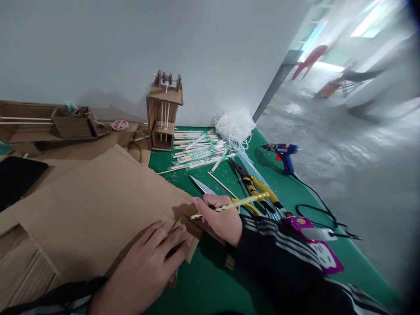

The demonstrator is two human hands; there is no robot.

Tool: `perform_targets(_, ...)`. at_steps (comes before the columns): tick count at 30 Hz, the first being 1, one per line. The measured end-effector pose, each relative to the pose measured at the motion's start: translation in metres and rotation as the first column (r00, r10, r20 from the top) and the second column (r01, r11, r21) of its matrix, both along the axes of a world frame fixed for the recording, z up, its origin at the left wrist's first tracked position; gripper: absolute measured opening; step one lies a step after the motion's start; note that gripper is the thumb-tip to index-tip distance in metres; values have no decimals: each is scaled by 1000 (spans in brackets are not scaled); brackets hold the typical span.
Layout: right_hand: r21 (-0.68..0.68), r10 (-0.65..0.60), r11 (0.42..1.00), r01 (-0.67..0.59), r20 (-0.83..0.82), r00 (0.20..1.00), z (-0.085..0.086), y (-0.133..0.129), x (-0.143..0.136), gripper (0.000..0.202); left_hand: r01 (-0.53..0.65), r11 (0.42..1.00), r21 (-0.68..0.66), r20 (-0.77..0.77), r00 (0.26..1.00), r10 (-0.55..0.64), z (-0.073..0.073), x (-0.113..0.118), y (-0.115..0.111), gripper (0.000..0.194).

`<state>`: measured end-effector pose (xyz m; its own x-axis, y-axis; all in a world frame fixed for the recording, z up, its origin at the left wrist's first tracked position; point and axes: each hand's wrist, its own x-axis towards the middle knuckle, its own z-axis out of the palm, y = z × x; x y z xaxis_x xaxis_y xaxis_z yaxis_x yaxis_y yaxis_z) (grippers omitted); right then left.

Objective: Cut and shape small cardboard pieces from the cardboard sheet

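Note:
A yellow patterned pencil point(244, 201) is gripped in my right hand point(223, 218), its tip close to a small cardboard piece point(194, 232). My left hand point(149, 262) lies palm down with its fingers spread, pressing on that piece and the cardboard around it. Beneath and to the left spreads a large cardboard sheet point(98, 197). Just beyond my right hand is a pointed metal blade point(201, 185); its lower part is hidden by the hand.
Behind stand a cardboard structure with sticks point(164, 116), wrapped chopsticks point(200, 151) and white string point(234, 127). Pliers point(251, 186), a blue glue gun point(285, 155) and a purple-and-white power strip point(316, 240) lie right. A black flat object point(19, 177) is left.

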<state>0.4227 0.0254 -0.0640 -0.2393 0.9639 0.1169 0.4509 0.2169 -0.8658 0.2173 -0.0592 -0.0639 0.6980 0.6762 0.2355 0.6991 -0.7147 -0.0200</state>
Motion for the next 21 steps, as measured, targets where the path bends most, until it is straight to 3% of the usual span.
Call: perform_targets(21,105,99,989,-100,24,995,6,-2,10,47,-4,1000,13,-8,1000,4,-1,0,-1,35)
